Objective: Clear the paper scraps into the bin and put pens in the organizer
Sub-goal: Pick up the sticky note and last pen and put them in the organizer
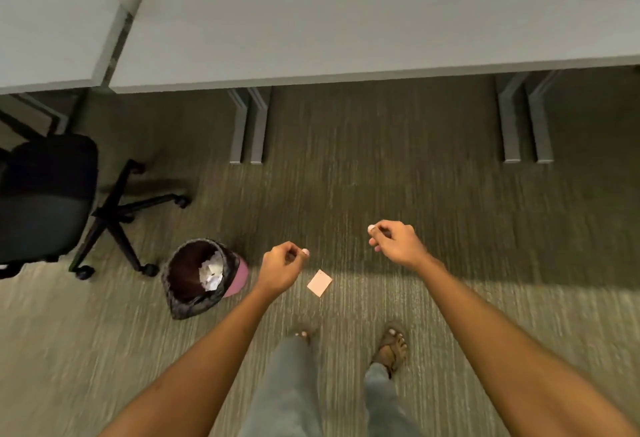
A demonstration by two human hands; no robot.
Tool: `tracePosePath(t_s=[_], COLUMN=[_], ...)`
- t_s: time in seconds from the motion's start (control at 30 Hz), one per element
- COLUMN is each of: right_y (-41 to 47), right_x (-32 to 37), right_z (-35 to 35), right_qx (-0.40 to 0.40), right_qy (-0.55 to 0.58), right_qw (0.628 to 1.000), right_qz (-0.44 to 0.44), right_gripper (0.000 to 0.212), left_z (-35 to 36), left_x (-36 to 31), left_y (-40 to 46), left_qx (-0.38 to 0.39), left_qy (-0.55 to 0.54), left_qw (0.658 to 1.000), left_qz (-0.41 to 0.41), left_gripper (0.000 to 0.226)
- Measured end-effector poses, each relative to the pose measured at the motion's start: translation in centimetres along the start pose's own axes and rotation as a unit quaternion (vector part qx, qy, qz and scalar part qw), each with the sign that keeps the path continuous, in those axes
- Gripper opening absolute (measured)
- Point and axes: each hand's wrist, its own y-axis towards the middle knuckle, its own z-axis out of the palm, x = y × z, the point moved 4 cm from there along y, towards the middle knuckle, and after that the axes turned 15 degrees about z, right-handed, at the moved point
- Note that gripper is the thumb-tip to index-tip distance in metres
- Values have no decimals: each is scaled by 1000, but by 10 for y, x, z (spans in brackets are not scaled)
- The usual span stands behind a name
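Flat pale-pink paper square [319,283] on carpet [415,194]

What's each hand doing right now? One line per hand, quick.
Left hand: fingers loosely curled, holding nothing, above the pink paper on the floor.
Right hand: fingers loosely curled, holding nothing that shows.
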Motion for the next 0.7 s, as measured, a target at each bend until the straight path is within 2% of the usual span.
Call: tracePosePath(t_s=[0.13, 0.3, 0.37, 0.53, 0.7], right_y=[6, 16, 22, 45, 79], right_x=[-19, -36, -46, -96, -164], right_z=[55, 135, 168, 255, 332], right_qx=[-6, -27, -46, -73, -82], right_qy=[15, 62, 84, 82, 54], right_qw=[998, 990, 983, 969, 962], right_qz=[53, 124, 154, 223, 256], right_gripper=[23, 25, 25, 22, 13], left_z=[-6, -25, -28, -9, 53], left_x=[45, 120, 151, 241, 345], left_y=[-3, 21, 36, 67, 79], left_qx=[92, 148, 166, 210, 275], left_qy=[59, 89, 104, 156, 188], left_qw=[994, 985, 980, 964, 942], left_qz=[-2, 16, 40, 55, 41], left_gripper=[22, 60, 68, 62, 58])
